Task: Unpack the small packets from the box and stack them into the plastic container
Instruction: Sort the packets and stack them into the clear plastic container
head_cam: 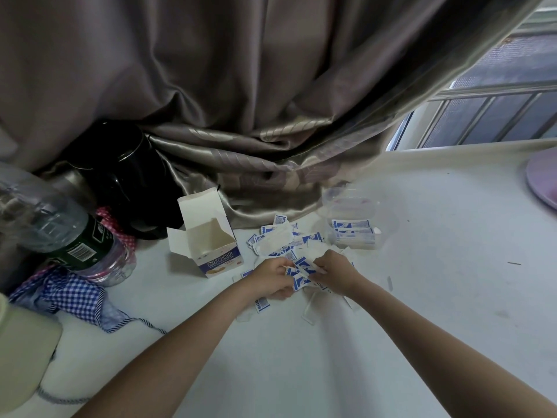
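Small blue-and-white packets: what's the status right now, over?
Both hands gathering blue-and-white packets. White cardboard box open, emptied. Clear plastic container holds a few stacked. Loose pile remains; nothing blocking.

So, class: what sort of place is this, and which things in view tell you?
Probably a home, at a white table by a window: a draped curtain, a black kettle and checked cloth suggest a lived-in room, not a workshop.
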Demonstrator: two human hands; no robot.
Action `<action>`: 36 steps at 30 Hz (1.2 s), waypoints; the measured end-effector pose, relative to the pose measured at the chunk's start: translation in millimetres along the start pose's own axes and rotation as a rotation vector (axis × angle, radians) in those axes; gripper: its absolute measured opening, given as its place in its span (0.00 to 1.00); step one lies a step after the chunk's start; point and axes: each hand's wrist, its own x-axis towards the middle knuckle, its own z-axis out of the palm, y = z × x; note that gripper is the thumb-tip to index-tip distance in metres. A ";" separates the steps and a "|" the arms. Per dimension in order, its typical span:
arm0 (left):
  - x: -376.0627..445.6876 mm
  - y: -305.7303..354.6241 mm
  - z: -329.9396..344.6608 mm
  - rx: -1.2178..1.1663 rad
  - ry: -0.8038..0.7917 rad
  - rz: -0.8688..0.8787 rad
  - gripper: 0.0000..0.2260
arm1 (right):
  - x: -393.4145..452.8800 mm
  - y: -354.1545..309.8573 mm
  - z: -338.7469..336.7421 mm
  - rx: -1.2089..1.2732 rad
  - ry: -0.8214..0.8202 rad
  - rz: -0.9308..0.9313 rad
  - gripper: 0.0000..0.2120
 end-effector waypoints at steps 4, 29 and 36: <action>1.2 0.4 1.0 0.192 0.022 0.056 0.12 | -3.2 0.3 -2.1 0.038 -0.016 -0.008 0.08; 7.7 -2.2 11.3 0.006 0.042 -0.002 0.15 | -11.8 7.6 -11.9 0.359 -0.035 0.060 0.11; 6.1 6.8 19.9 0.060 0.061 -0.017 0.19 | -15.7 6.9 -11.5 0.270 -0.025 0.009 0.09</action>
